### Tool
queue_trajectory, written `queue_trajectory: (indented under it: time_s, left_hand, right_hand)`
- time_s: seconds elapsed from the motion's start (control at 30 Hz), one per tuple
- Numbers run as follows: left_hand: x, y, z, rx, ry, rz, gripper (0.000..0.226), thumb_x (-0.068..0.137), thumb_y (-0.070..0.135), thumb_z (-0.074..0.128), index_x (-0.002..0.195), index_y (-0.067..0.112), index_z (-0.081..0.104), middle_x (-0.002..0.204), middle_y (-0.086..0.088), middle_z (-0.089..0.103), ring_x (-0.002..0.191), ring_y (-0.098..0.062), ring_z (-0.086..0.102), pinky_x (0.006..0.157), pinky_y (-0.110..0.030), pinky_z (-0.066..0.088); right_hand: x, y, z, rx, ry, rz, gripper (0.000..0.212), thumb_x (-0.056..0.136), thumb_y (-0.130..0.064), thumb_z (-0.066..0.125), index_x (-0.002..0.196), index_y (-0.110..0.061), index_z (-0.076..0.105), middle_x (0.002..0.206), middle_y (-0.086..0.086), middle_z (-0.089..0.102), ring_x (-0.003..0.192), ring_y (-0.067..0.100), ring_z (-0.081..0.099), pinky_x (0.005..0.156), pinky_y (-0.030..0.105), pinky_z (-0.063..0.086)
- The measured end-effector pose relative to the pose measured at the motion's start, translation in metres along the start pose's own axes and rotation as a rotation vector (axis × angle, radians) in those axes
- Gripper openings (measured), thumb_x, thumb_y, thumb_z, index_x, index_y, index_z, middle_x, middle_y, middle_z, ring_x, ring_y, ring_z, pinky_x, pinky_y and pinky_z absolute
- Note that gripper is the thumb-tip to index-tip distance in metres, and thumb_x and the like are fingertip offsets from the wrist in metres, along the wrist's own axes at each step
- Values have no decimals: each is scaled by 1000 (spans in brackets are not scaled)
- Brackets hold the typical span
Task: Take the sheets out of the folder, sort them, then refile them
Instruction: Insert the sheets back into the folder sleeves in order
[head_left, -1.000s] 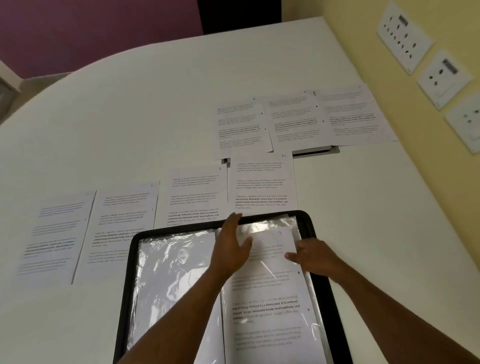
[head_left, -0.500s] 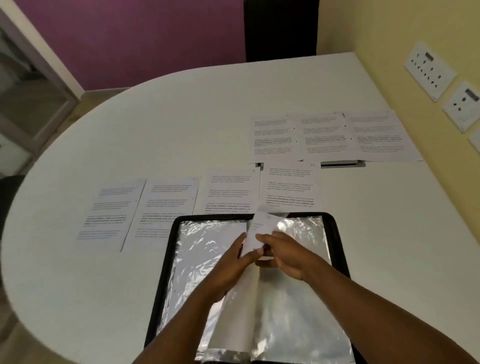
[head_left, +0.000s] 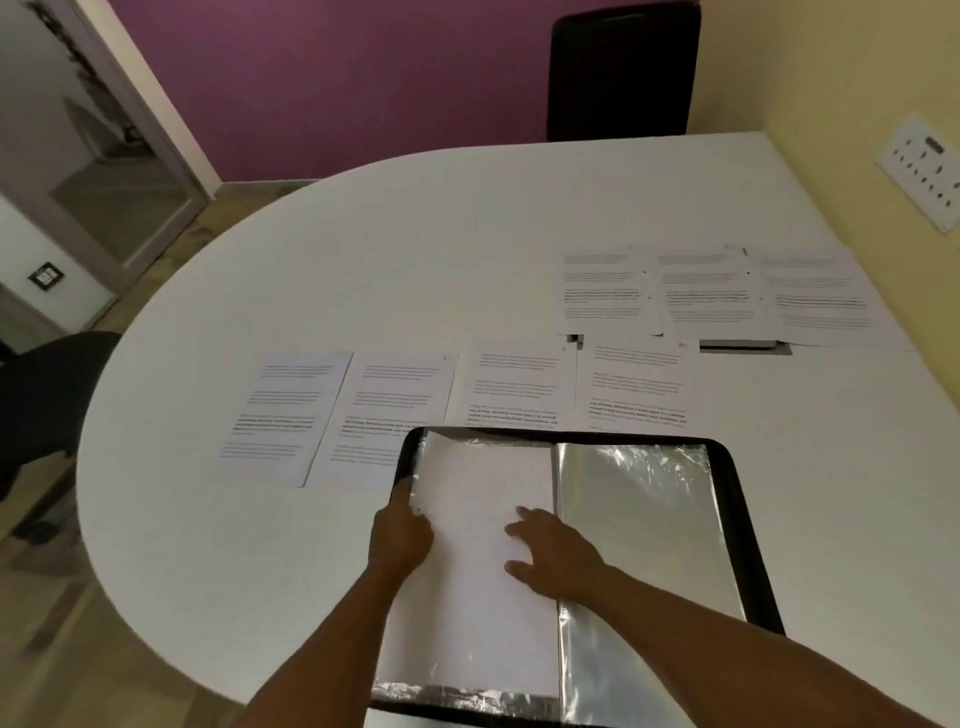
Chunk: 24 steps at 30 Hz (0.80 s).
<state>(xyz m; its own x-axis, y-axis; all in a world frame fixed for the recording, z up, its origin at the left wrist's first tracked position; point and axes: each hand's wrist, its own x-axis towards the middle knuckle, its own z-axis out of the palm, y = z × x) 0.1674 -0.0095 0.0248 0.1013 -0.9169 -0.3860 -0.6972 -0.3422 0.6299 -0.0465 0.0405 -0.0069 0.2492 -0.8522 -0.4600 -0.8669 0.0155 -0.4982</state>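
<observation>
An open black folder (head_left: 740, 519) with clear plastic sleeves lies at the table's near edge. Its left page (head_left: 483, 597) shows the blank white back of a sheet inside a sleeve. The right sleeve (head_left: 639, 519) is shiny and looks empty. My left hand (head_left: 400, 535) touches the left edge of the white page, index finger along the folder's rim. My right hand (head_left: 550, 556) rests flat on the same page with fingers spread. A row of printed sheets (head_left: 514, 384) lies just beyond the folder. Three more sheets (head_left: 711, 291) lie further back on the right.
The round white table (head_left: 363, 249) meets a yellow wall with a socket plate (head_left: 924, 176) on the right. A dark flat object (head_left: 737, 344) sticks out under the back sheets. A black chair (head_left: 623, 73) stands beyond the table, another dark seat (head_left: 47, 395) at the left.
The sleeve with the printed sheet has been turned from the folder's right side over to its left, where it lies flat. Both hands moved left with it. The camera has tilted up.
</observation>
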Motion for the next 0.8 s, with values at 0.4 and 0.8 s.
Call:
queue_trajectory:
  time_s: [0.4, 0.8]
  left_hand:
    - [2, -33, 49, 745, -221, 431, 51, 95, 42, 41, 143, 28, 36, 158, -2, 23, 142, -23, 28, 110, -38, 33]
    - [85, 136, 94, 195, -129, 376, 39, 90, 24, 60, 127, 11, 58, 123, -6, 60, 114, -21, 56, 94, -27, 43]
  right_hand:
    - [7, 0, 33, -231, 31, -17, 74, 93, -55, 49, 153, -37, 10, 162, -2, -14, 149, 22, -12, 119, 40, 4]
    - [47, 82, -94, 278, 562, 271, 33, 90, -30, 65, 118, -12, 63, 114, 4, 65, 110, 22, 58, 92, 26, 43]
